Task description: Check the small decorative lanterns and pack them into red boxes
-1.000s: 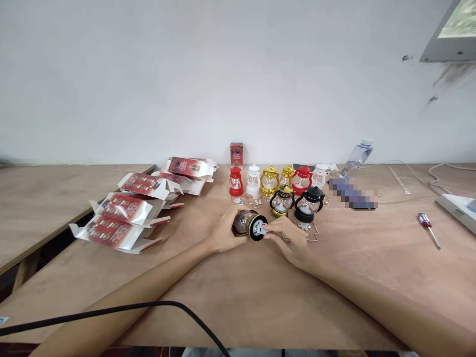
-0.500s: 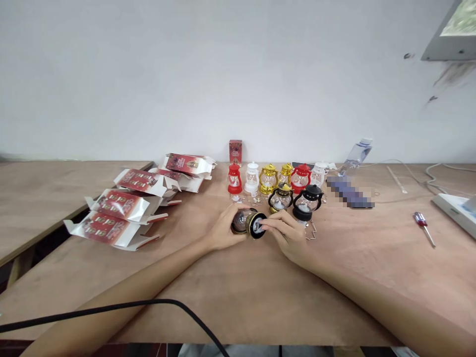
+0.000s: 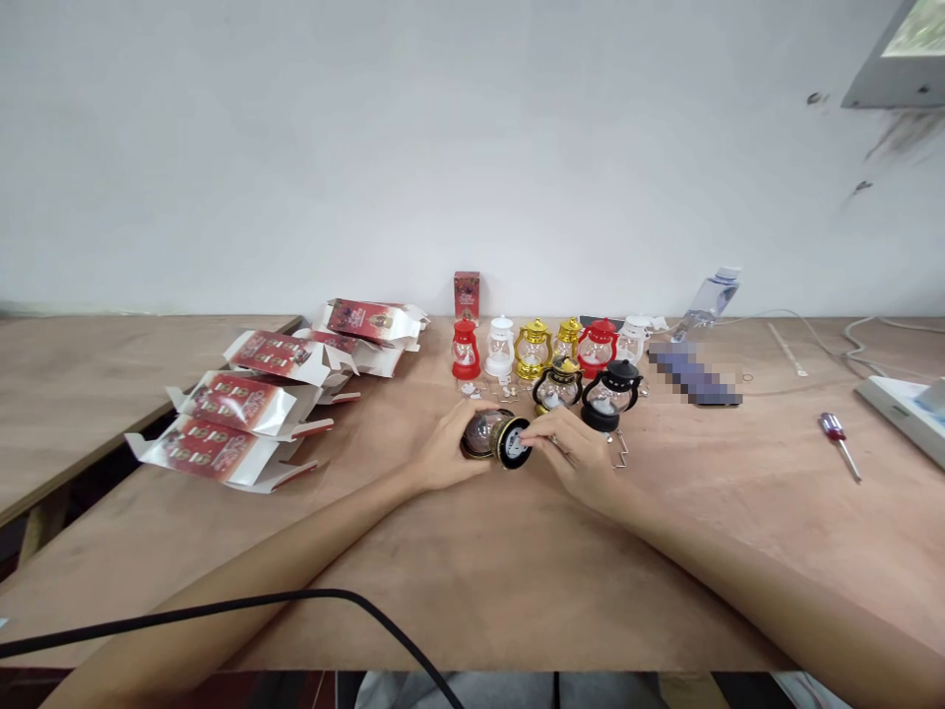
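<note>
My left hand is closed around a small black-and-gold lantern. The lantern lies tipped over, its round base turned to the right and toward me. A pale grey-white face shows inside the base's black rim. At the right edge of that base, my right hand has its thumb and fingers pinched together against it. Whether something small is between those fingertips cannot be made out. Just beyond the right hand stand a black lantern and another black-and-gold lantern.
Behind stand several red, white and gold lanterns and a red box. Opened cartons lie left. Rightward are a bottle, a screwdriver and a white device. A black cable crosses the foreground.
My right fingertips have moved from inside the lantern's base to its right edge. More of the pale face in the base now shows. My left hand keeps its hold.
</note>
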Tool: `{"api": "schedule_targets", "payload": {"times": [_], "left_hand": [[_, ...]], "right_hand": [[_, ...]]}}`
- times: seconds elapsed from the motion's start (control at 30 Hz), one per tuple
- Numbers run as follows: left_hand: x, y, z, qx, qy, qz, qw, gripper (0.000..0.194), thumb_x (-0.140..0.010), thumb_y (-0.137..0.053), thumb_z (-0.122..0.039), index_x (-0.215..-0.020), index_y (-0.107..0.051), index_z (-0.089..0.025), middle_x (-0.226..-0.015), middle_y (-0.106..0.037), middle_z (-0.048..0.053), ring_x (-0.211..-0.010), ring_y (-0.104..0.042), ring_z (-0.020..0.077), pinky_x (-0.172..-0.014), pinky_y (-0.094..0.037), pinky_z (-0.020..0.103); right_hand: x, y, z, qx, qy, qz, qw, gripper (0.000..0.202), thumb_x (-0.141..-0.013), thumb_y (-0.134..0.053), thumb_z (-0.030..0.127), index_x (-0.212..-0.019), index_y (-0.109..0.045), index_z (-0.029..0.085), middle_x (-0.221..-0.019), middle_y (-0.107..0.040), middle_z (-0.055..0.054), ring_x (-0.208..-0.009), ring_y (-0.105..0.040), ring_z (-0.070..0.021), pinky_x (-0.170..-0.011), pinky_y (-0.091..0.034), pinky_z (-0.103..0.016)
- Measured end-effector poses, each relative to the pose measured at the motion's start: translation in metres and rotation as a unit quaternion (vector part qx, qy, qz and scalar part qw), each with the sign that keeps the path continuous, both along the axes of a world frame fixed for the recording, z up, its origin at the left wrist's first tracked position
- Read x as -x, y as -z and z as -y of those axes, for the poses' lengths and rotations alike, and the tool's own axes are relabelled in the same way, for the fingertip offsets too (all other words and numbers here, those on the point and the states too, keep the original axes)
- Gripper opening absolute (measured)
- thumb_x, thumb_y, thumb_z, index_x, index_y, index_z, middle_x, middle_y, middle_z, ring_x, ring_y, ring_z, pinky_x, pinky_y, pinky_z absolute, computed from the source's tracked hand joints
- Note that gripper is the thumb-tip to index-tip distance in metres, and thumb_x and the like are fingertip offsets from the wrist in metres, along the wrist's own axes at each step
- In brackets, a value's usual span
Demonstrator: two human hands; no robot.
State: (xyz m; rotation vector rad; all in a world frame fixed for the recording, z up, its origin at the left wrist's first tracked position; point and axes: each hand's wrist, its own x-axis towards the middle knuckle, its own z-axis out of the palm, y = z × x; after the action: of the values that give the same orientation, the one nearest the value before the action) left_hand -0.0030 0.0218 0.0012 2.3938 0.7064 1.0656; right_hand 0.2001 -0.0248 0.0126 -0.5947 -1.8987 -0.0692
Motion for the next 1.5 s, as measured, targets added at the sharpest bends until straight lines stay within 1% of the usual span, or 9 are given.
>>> {"api": "schedule_targets", "payload": {"times": [0.33, 0.57, 0.8, 1.0, 1.1, 1.2, 1.3, 1.4, 1.5], "left_hand": [[0.000, -0.002, 0.000, 0.002, -0.001, -0.009, 1.000, 0.050, -0.068, -0.066, -0.021, -0.114, -0.048, -0.018, -0.114, -0.060, 0.009, -0.105, -0.059, 0.0249, -0.091, -0.047, 0.039], [0.002, 0.001, -0.001, 0.004, -0.002, -0.027, 1.000, 0.053, -0.068, -0.065, -0.021, -0.117, -0.046, -0.019, -0.118, -0.058, 0.009, -0.107, -0.057, 0.0251, -0.094, -0.045, 0.039], [0.002, -0.001, -0.002, -0.006, 0.003, -0.035, 0.999, 0.052, -0.068, -0.065, -0.021, -0.116, -0.047, -0.020, -0.115, -0.059, 0.008, -0.106, -0.057, 0.0247, -0.093, -0.045, 0.038], [0.003, 0.000, -0.003, 0.007, 0.000, -0.027, 1.000, 0.051, -0.070, -0.066, -0.025, -0.117, -0.046, -0.020, -0.116, -0.059, 0.009, -0.105, -0.058, 0.0251, -0.093, -0.046, 0.039], [0.004, 0.001, -0.003, 0.006, 0.005, -0.028, 1.000, 0.052, -0.069, -0.065, -0.023, -0.118, -0.046, -0.019, -0.117, -0.058, 0.010, -0.106, -0.058, 0.0253, -0.093, -0.046, 0.040], [0.004, 0.000, -0.003, 0.013, 0.002, -0.028, 1.000, 0.053, -0.069, -0.064, -0.021, -0.119, -0.045, -0.019, -0.118, -0.058, 0.010, -0.107, -0.058, 0.0252, -0.094, -0.046, 0.040], [0.004, -0.001, -0.001, 0.020, -0.001, -0.025, 0.999, 0.053, -0.070, -0.064, -0.022, -0.119, -0.045, -0.019, -0.118, -0.058, 0.010, -0.108, -0.058, 0.0251, -0.094, -0.045, 0.040], [0.004, -0.002, 0.000, 0.017, 0.003, -0.020, 1.000, 0.052, -0.071, -0.064, -0.023, -0.120, -0.044, -0.019, -0.118, -0.058, 0.010, -0.109, -0.057, 0.0253, -0.094, -0.045, 0.040], [0.004, -0.003, 0.000, 0.007, 0.005, -0.017, 1.000, 0.052, -0.072, -0.064, -0.023, -0.121, -0.044, -0.020, -0.119, -0.057, 0.010, -0.109, -0.056, 0.0255, -0.094, -0.045, 0.039]], "right_hand": [[0.003, 0.003, 0.000, -0.005, 0.022, 0.003, 1.000, 0.012, -0.089, -0.052, 0.011, -0.088, -0.059, 0.020, -0.076, -0.064, -0.003, -0.069, -0.059, -0.0136, -0.062, -0.050, -0.027], [0.003, 0.005, -0.002, -0.015, 0.031, 0.013, 0.999, 0.012, -0.091, -0.050, 0.012, -0.090, -0.058, 0.020, -0.077, -0.064, -0.004, -0.071, -0.059, -0.0143, -0.063, -0.051, -0.028], [0.000, 0.008, -0.005, -0.042, 0.001, 0.048, 0.998, 0.014, -0.090, -0.049, 0.011, -0.096, -0.059, 0.019, -0.080, -0.064, -0.006, -0.075, -0.058, -0.0157, -0.066, -0.051, -0.030], [-0.001, 0.008, -0.005, -0.029, -0.009, 0.042, 0.999, 0.014, -0.090, -0.052, 0.013, -0.100, -0.058, 0.020, -0.084, -0.064, -0.006, -0.077, -0.060, -0.0157, -0.068, -0.052, -0.030], [0.000, 0.009, -0.005, -0.017, -0.011, 0.035, 0.999, 0.015, -0.089, -0.054, 0.012, -0.101, -0.059, 0.020, -0.084, -0.064, -0.006, -0.078, -0.060, -0.0154, -0.069, -0.052, -0.030], [0.001, 0.009, -0.004, 0.006, -0.001, 0.013, 1.000, 0.016, -0.089, -0.054, 0.013, -0.100, -0.062, 0.021, -0.086, -0.061, -0.006, -0.079, -0.059, -0.0149, -0.069, -0.051, -0.029], [0.002, 0.010, -0.001, 0.049, 0.002, -0.019, 0.999, 0.016, -0.089, -0.054, 0.015, -0.095, -0.066, 0.024, -0.090, -0.056, -0.005, -0.082, -0.058, -0.0150, -0.069, -0.051, -0.030], [0.004, 0.012, -0.001, 0.124, -0.009, -0.071, 0.990, 0.011, -0.088, -0.057, 0.021, -0.089, -0.068, 0.025, -0.100, -0.054, -0.006, -0.092, -0.059, -0.0166, -0.080, -0.052, -0.034], [0.007, 0.013, -0.002, 0.213, -0.051, -0.128, 0.967, 0.008, -0.086, -0.060, 0.027, -0.084, -0.068, 0.024, -0.106, -0.056, -0.007, -0.101, -0.059, -0.0185, -0.089, -0.050, -0.039]]}}
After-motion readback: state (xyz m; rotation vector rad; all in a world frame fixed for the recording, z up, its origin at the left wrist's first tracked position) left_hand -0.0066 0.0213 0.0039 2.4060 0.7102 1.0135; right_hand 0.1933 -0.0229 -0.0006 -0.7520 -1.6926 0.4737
